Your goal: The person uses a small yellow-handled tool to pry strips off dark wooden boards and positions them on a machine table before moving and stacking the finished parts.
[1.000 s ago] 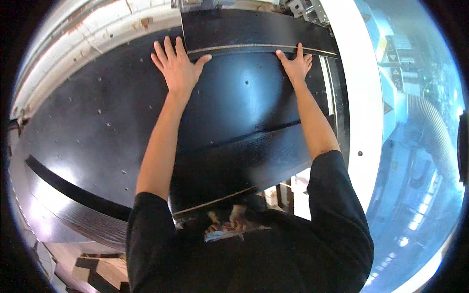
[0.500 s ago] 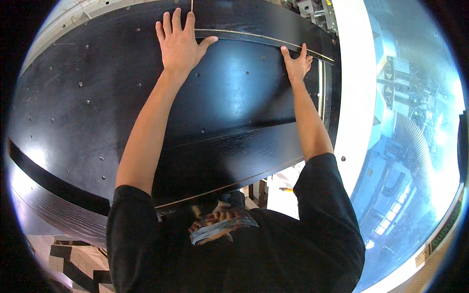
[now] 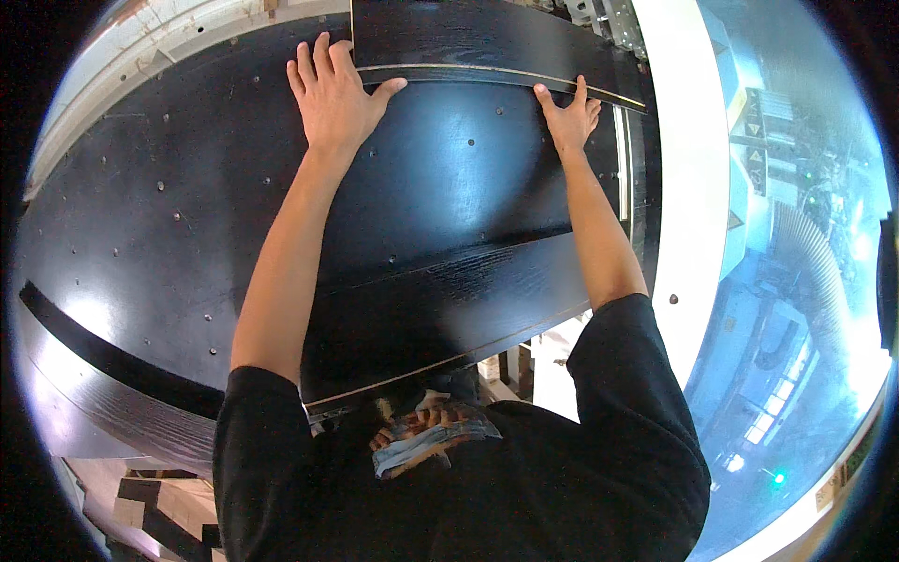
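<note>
Left hand (image 3: pixel 335 108) spread, thumb at black board's (image 3: pixel 459 39) near edge; right hand (image 3: pixel 567 124) half-open, forefinger touching same edge; neither clenched.

A black short-sleeved top (image 3: pixel 468 515) with a brown and pale blue chest print (image 3: pixel 436 436) is worn, hands (image 3: pixel 337 108) bare.

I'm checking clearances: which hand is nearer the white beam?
Right. The right hand is left of the white beam, apart from it; the left hand is much farther left.
</note>
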A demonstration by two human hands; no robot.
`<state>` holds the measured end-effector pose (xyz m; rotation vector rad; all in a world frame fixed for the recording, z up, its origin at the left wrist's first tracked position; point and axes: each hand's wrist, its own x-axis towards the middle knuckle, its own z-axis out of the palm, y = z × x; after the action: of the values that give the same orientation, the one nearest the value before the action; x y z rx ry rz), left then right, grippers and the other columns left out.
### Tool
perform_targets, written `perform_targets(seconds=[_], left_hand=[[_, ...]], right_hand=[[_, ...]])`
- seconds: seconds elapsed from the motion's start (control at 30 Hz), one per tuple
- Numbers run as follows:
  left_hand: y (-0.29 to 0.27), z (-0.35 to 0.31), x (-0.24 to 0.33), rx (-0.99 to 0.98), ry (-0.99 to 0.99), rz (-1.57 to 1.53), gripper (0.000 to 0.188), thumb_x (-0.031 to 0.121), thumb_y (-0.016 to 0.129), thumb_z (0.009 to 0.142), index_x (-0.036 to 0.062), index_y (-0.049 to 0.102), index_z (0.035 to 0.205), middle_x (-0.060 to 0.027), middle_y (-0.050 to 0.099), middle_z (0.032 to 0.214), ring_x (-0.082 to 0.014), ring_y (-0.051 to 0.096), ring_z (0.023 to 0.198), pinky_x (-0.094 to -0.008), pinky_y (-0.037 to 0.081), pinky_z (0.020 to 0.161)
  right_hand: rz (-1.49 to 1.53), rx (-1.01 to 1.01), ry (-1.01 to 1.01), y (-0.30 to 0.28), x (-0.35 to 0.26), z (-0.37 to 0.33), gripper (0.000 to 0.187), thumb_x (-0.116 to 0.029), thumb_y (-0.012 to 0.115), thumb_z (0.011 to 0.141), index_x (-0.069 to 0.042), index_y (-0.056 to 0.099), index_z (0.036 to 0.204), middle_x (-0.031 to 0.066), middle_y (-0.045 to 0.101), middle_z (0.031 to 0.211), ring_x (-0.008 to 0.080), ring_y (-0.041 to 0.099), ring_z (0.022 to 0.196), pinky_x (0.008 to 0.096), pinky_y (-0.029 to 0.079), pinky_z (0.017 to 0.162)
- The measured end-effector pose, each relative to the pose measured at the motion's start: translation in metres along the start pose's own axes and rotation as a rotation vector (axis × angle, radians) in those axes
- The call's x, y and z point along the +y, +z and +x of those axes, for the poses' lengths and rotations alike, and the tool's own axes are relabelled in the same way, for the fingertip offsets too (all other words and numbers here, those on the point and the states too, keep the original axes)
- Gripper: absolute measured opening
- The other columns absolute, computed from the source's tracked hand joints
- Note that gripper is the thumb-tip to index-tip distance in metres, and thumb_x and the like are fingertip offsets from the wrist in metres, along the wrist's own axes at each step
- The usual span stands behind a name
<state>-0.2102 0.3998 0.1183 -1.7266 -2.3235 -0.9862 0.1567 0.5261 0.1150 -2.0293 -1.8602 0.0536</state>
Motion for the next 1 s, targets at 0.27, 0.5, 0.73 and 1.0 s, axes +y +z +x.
perform_targets(seconds=[0.27,0.5,0.73,1.0], left_hand=[[-0.013,0.000,0.007,-0.038,-0.023,-0.020,0.090,0.061,0.081,0.073,0.0012,0.049,0.132,-0.0233,0.044,0.148,-0.0442,0.032,0.145,-0.0585,0.021,0.121],[-0.016,0.003,0.020,-0.022,0.029,-0.064,0.092,0.063,0.079,0.075,0.0026,0.045,0.137,-0.0235,0.044,0.149,-0.0440,0.032,0.145,-0.0578,0.020,0.121],[-0.032,-0.013,0.004,-0.194,0.052,0.013,0.095,0.064,0.070,0.085,0.0058,0.034,0.151,-0.0297,0.030,0.157,-0.0472,0.021,0.150,-0.0588,0.016,0.122],[-0.051,-0.050,0.006,-0.363,0.166,0.068,0.088,0.070,0.054,0.092,0.0141,0.033,0.157,-0.0295,0.021,0.163,-0.0469,0.015,0.153,-0.0591,0.011,0.123]], right_hand=[[-0.012,-0.037,0.045,-0.003,-0.006,-0.007,0.124,-0.090,0.064,0.067,-0.017,0.028,0.161,0.0433,0.015,0.158,0.0511,0.008,0.153,0.0549,0.005,0.124],[0.160,-0.079,0.090,-0.024,0.004,-0.006,0.131,-0.083,0.065,0.075,-0.011,0.001,0.163,0.0414,0.006,0.160,0.0520,0.002,0.153,0.0570,0.002,0.123],[1.404,-0.382,0.009,-0.073,-0.063,-0.141,0.068,-0.027,0.073,0.096,-0.006,0.040,0.152,0.0157,0.066,0.130,0.0187,0.061,0.118,0.0332,0.048,0.103],[2.509,-0.423,0.272,-0.194,-0.060,-0.223,0.028,-0.039,0.053,0.102,-0.012,0.059,0.098,0.0041,0.058,0.089,0.0215,0.057,0.087,0.0384,0.049,0.084]])
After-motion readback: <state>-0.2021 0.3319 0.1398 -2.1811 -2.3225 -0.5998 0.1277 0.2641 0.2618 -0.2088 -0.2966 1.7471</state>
